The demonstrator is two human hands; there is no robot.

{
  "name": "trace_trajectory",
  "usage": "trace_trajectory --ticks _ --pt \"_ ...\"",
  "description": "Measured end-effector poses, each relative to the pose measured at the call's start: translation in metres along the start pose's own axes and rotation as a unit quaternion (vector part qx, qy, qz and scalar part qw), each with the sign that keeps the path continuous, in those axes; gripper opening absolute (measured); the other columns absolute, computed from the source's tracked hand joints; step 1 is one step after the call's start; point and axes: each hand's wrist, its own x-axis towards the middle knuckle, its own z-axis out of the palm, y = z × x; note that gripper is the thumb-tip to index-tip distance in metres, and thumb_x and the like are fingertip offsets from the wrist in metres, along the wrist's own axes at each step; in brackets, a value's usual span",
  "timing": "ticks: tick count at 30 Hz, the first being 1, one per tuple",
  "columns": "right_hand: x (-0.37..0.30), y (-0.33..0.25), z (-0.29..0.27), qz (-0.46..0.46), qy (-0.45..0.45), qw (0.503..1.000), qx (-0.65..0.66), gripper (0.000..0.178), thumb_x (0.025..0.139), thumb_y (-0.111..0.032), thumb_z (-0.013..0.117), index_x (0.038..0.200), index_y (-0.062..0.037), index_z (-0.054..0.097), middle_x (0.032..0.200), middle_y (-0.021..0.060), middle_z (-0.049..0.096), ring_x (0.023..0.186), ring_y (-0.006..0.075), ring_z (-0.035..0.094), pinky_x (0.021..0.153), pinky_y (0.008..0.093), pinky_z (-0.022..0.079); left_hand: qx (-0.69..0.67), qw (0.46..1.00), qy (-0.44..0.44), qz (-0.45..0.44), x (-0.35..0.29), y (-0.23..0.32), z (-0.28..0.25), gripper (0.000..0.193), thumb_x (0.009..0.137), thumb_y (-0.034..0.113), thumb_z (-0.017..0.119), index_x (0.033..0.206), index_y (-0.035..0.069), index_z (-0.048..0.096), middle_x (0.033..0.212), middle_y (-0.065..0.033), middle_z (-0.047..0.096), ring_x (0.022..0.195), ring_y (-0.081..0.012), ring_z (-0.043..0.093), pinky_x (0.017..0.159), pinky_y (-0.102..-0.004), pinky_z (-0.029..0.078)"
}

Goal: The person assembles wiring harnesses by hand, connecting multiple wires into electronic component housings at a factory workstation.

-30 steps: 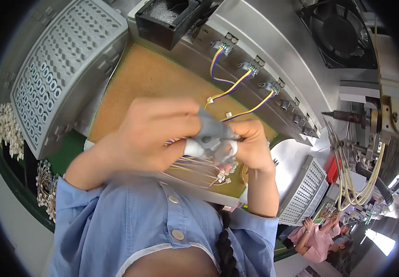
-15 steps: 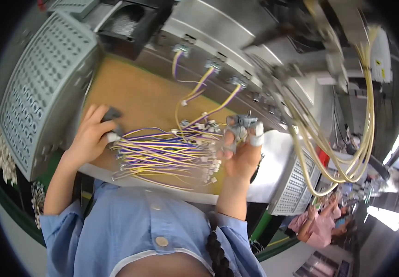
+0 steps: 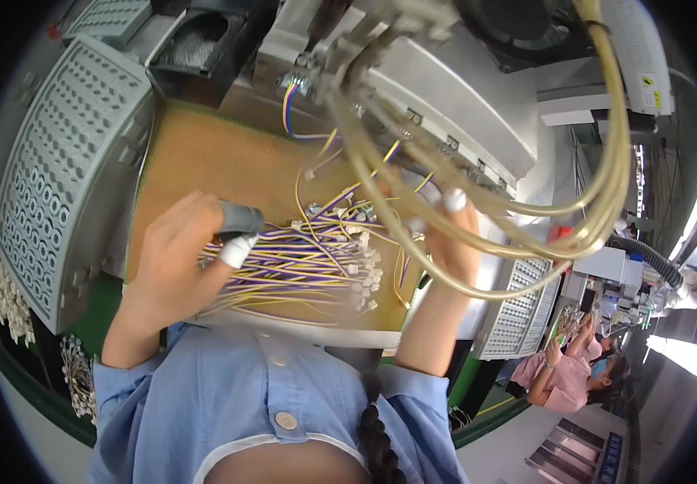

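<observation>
Bundle of thin yellow and purple insulated wires (image 3: 284, 280): lies flat on the tan rectangular work mat (image 3: 195, 153); long axis roughly 9 to 3 o'clock (12 = away from wearer); white plastic connector heads (image 3: 362, 264) clustered toward the 3 o'clock end. Left hand (image 3: 183, 254): the nearer of the two, over the bundle's 9 o'clock end, with most of the wire length extending from it toward 3; thumb and forefinger close together, narrow gap; grey forefinger sleeve (image 3: 241, 219), white thumb wrap (image 3: 237, 251); cannot tell whether a wire is pinched. Right hand (image 3: 451, 259): about 2 o'clock from the bundle, beyond the connector heads; blurred, partly behind looped translucent yellowish tubes (image 3: 618, 105); cannot tell what it holds.
</observation>
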Motion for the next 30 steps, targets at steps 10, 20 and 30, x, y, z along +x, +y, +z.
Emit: trace_trajectory --ticks 10,20,30 --pt "-0.051 -0.002 0.099 -0.253 -0.181 0.836 -0.452 0.019 0.076 -0.007 0.063 0.095 -0.0028 0.063 0.083 0.015 0.063 0.068 0.0267 0.061 0.064 0.0319 0.048 0.11 0.993 0.04 0.03 -0.032 -0.013 -0.011 0.024 0.066 0.004 0.065 0.088 0.005 0.057 0.078 -0.0095 0.058 0.068 -0.0276 0.057 0.058 -0.0346 0.046" --pt "-0.029 0.011 0.07 -0.232 -0.167 0.912 -0.295 0.019 0.08 -0.009 0.064 0.09 0.0065 0.06 0.071 0.0078 0.06 0.057 0.0121 0.056 0.054 0.0198 0.046 0.579 0.764 0.115 -0.26 -0.117 -0.21 -0.243 0.033 0.075 0.011 0.056 0.107 0.006 0.058 0.105 -0.0151 0.06 0.103 -0.0364 0.049 0.084 -0.0423 0.043" --pt "-0.027 0.01 0.065 -0.1 -0.17 0.908 -0.37 0.013 0.08 -0.007 0.062 0.081 0.0048 0.059 0.062 0.0056 0.058 0.052 0.0089 0.052 0.045 0.0212 0.038 -0.123 0.991 0.04 -0.023 -0.003 -0.026 -0.043 0.036 0.078 0.003 0.06 0.113 0.0 0.053 0.106 -0.0114 0.057 0.088 -0.0173 0.055 0.076 -0.0289 0.046"
